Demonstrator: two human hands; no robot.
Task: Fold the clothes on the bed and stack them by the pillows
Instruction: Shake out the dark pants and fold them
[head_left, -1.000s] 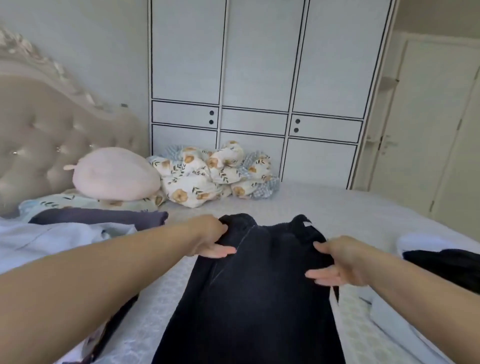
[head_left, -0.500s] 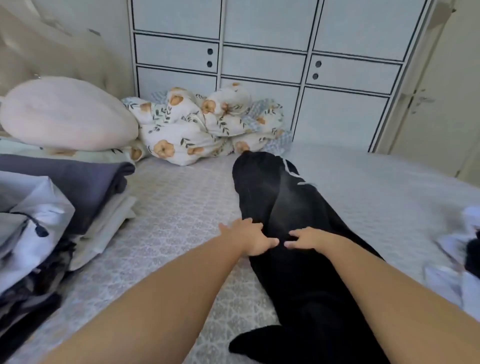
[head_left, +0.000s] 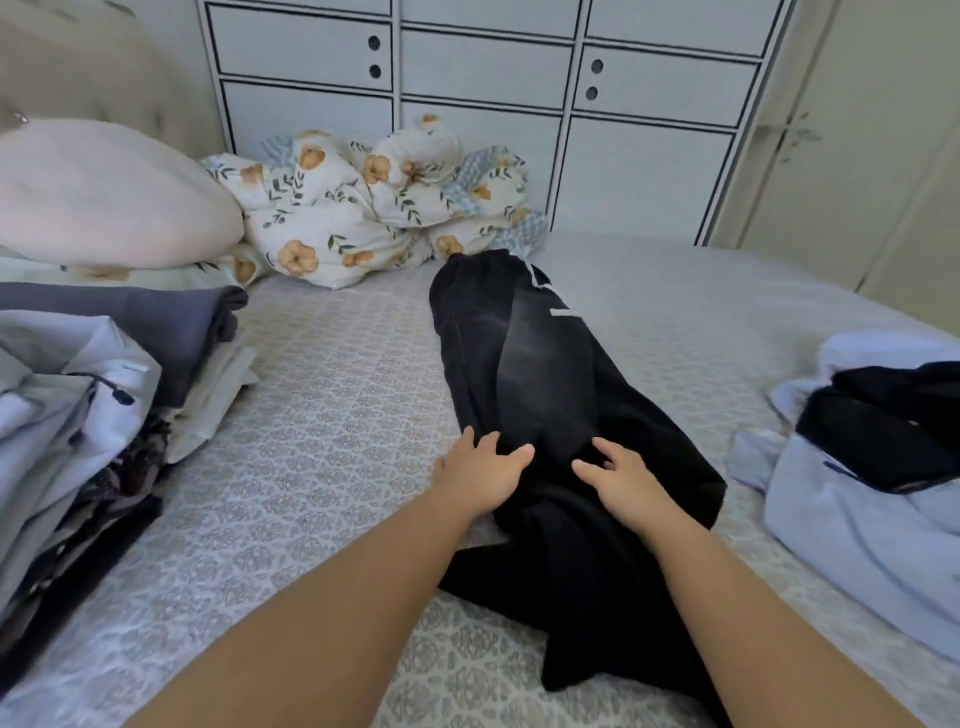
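Black trousers (head_left: 540, 374) lie lengthwise on the bed (head_left: 332, 395), folded in half along the legs, waistband towards the wardrobe. My left hand (head_left: 480, 473) rests flat on their left edge at mid-length, fingers spread. My right hand (head_left: 621, 475) lies beside it on the dark cloth, fingers relaxed and straight. A stack of folded clothes (head_left: 88, 395) sits at the left by a pink pillow (head_left: 104, 192). Unfolded garments, light blue (head_left: 852, 525) with a dark one (head_left: 893, 421) on top, lie at the right.
A crumpled floral duvet (head_left: 374, 202) is bunched at the far side against a white wardrobe (head_left: 519, 78). A padded headboard (head_left: 78, 62) rises at the upper left. A door (head_left: 857, 156) stands at the right.
The trousers went from spread open to folded lengthwise. Both hands slid from the waistband down to the middle, and my view dropped lower towards the bed.
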